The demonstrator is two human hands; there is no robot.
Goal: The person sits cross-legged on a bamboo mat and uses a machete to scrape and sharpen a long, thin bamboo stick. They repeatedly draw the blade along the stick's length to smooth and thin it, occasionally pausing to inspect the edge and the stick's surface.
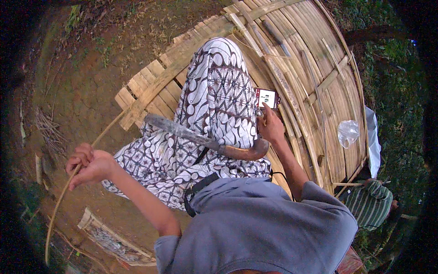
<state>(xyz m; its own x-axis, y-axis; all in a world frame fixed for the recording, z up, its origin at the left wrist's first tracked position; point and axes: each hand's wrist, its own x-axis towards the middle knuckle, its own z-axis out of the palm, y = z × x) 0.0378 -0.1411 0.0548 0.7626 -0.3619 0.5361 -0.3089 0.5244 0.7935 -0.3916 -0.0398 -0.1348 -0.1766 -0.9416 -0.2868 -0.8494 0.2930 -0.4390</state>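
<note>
L hand (92, 165) pinches strip (54, 214), prob. thinned, one long pc; R hand (272, 128) at phone (268, 97), can't tell grip; tool (182, 130) idle.

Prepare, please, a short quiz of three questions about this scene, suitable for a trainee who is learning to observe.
1. Which hand holds the thin strip?
2. True or false: the curved-handled tool lies across the patterned cloth.
3. Choose: the index finger of the right hand points at (a) a clear plastic bag, (b) a phone, (c) a striped shirt.

Key: 1. The left hand. 2. True. 3. b.
</note>
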